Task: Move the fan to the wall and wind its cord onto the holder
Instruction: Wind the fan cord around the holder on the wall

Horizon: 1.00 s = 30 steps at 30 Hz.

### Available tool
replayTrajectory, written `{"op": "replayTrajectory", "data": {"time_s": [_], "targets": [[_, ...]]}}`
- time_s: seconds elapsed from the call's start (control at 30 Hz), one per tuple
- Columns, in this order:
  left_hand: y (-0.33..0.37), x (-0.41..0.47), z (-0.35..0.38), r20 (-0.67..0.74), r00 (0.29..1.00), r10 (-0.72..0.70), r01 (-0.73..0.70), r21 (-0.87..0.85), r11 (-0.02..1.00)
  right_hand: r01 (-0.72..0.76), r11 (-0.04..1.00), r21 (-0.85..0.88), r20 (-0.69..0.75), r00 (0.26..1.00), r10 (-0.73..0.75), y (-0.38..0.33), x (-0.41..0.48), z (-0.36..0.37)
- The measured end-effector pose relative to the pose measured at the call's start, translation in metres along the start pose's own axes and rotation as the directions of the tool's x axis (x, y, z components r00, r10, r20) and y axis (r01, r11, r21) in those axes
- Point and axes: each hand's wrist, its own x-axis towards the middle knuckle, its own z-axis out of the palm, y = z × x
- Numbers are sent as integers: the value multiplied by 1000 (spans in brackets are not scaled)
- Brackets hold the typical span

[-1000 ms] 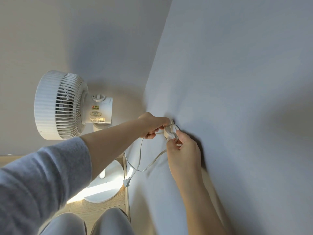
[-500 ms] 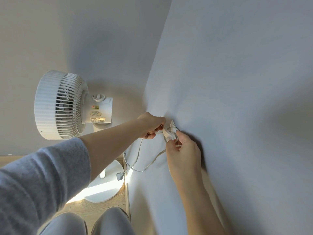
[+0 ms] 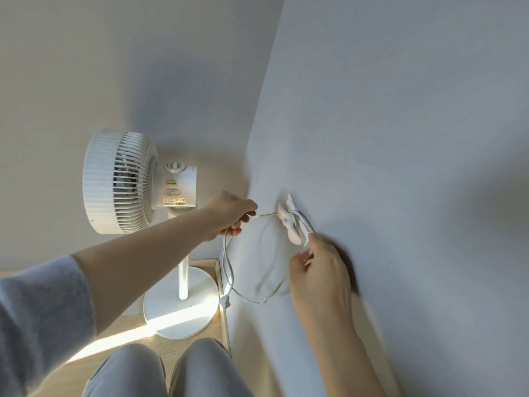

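A white pedestal fan (image 3: 123, 181) stands in the corner on its round base (image 3: 183, 308), close to the wall. A white cord holder (image 3: 293, 222) is fixed to the right-hand wall with a few turns of the white cord (image 3: 252, 299) around it. My left hand (image 3: 232, 214) pinches the cord to the left of the holder. My right hand (image 3: 317, 270) grips the cord just below the holder. A loop hangs between the hands, and the plug (image 3: 226, 302) dangles at its low end.
The right wall (image 3: 400, 138) meets the back wall (image 3: 143, 67) just behind the fan. A wooden skirting strip (image 3: 224, 319) runs along the floor at the wall. My knees (image 3: 171, 371) are at the bottom of the view.
My left hand has drawn away from the holder to the left with the cord. My right hand has slid down off the holder, which now shows. The hanging loop has widened.
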Motion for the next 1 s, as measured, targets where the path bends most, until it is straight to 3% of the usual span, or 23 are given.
{"op": "replayTrajectory", "data": {"time_s": [0.17, 0.53, 0.67, 0.93, 1.0], "targets": [[-9, -20, -10, -50, 998, 32, -32, 15, 999, 7, 1000, 29, -5, 1000, -7, 8, -12, 6], [-37, -42, -24, -91, 985, 144, -125, 182, 975, -12, 975, 222, -219, 974, 62, 28, -27, 66], [-51, -40, -33, -96, 983, 159, -130, 253, 959, -75, 922, 379, -140, 981, 137, 27, -16, 84], [-87, -25, -41, -91, 988, 121, -95, 241, 966, -232, 700, 676, 106, 970, 220, 3, 1, 97], [-95, -20, -39, -111, 982, 154, -113, 307, 945, -262, 644, 718, 139, 962, 236, -1, 4, 96]]}}
